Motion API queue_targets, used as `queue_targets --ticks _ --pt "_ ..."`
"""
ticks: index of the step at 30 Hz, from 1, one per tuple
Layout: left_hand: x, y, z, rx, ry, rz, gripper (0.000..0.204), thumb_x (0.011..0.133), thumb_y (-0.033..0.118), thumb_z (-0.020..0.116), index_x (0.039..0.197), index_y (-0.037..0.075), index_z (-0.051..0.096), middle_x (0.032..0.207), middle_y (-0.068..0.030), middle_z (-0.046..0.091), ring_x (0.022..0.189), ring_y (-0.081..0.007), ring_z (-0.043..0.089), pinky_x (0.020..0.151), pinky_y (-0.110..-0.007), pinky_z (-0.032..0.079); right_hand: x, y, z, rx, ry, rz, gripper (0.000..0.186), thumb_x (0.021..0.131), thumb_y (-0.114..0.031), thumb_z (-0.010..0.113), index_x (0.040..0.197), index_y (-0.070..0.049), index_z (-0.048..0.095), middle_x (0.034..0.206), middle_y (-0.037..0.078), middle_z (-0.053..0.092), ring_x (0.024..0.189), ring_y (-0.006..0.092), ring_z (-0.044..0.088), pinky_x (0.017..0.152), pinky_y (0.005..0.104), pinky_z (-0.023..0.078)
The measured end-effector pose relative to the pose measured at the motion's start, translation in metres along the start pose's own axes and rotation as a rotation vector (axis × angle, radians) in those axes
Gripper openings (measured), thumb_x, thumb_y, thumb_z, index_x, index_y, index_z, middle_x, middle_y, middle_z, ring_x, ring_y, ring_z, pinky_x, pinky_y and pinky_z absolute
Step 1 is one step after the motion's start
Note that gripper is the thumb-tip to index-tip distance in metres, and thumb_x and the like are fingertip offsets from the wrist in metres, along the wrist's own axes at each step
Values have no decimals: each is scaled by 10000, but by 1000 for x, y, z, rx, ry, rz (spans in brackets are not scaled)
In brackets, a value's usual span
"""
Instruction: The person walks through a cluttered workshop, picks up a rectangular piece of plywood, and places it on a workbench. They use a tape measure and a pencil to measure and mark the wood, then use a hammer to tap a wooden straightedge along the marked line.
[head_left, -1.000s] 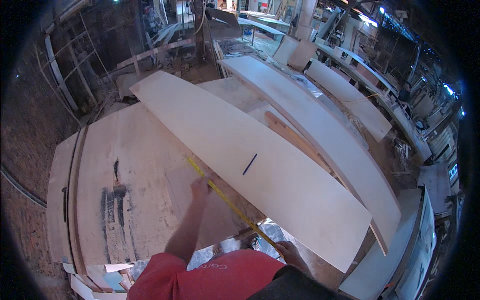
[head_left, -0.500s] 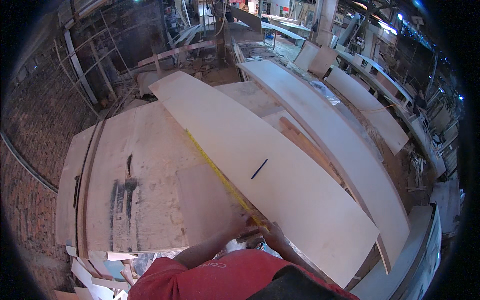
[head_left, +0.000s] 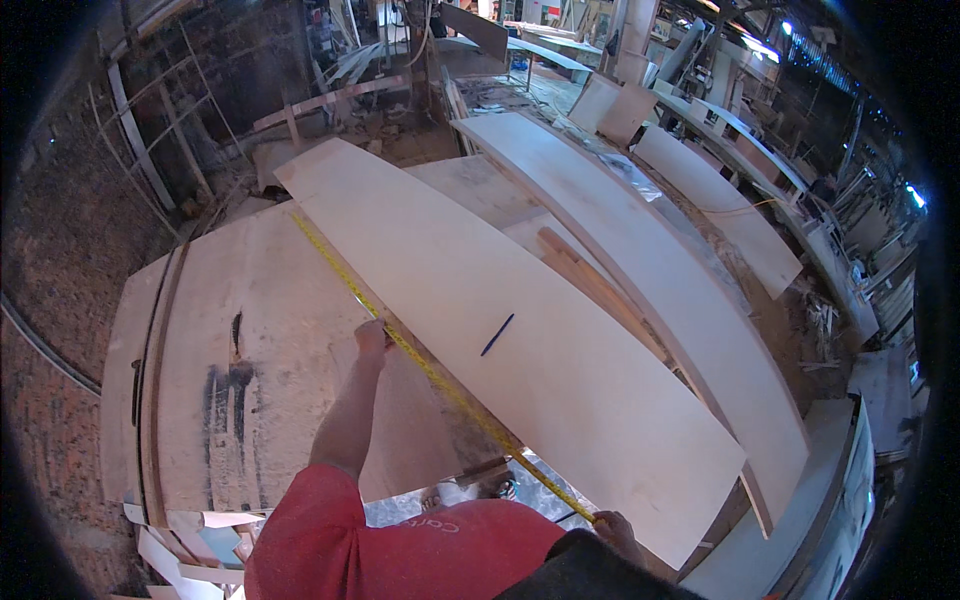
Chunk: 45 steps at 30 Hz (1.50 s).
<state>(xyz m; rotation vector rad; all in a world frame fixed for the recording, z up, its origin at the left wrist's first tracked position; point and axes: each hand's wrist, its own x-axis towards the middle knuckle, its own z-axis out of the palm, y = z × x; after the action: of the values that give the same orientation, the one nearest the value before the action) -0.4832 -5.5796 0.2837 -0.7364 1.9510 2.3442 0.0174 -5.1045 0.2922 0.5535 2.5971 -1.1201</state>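
Observation:
A yellow tape measure (head_left: 450, 392) stretches along the near-left long edge of a pale, long board (head_left: 580, 390). My left hand (head_left: 372, 338), arm reaching forward, is closed on the tape about midway along the board. Close to my body at the lower right, my right hand (head_left: 617, 530) is closed around the tape's near end by the board's edge; its fingers are partly hidden. A blue pen (head_left: 497, 335) lies on the board's face. Under the tape's far part is a large, dusty wooden sheet (head_left: 290, 300) with black smears.
Another long pale panel (head_left: 640, 230) lies to the right, with brown wooden strips (head_left: 600, 285) between it and the board. A brick wall (head_left: 50, 430) stands at the left. Offcuts (head_left: 185, 570) are piled at the lower left, and more boards (head_left: 715, 205) lie farther right.
My hands, together at the board's near edge before, have moved apart: the left forward along the tape, the right back toward my body. The tape now reaches farther at both ends.

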Motion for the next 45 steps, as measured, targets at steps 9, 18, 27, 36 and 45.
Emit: queue_targets --ticks 9,18,27,36,45 --pt "-66 -88 51 158 -158 73 264 922 246 639 892 -15 665 783 -108 672 615 -200 654 559 -345 564 33 -57 44 107 76 -58 332 862 -292 578 1005 -25 714 906 214 677 910 352 655 811 437 512" --pt "-196 -131 42 144 -302 62 315 915 279 667 993 -26 675 802 -104 694 667 -196 674 585 -342 555 62 -89 65 73 -9 -104 354 879 -311 570 1058 -36 702 898 191 668 869 338 647 786 445 506" --pt "-53 -124 4 379 109 241 252 866 203 687 828 -44 655 679 -125 653 569 -224 622 539 -405 500 44 42 63 96 -2 -131 340 908 -306 606 1096 -33 682 864 135 651 825 263 638 752 386 512" --pt "-58 -34 12 680 -137 276 303 905 292 650 912 -10 673 924 -150 696 905 -295 684 780 -441 543 56 -72 49 257 7 -74 299 920 -246 600 1032 15 692 899 97 683 844 166 623 767 315 509" --pt "-149 -129 -84 1371 -172 760 625 933 503 507 1389 76 504 1516 -176 382 1424 -354 314 1147 -609 222 260 -229 119 154 -29 -230 331 976 -314 520 1014 -15 659 758 52 594 724 152 572 551 363 462"
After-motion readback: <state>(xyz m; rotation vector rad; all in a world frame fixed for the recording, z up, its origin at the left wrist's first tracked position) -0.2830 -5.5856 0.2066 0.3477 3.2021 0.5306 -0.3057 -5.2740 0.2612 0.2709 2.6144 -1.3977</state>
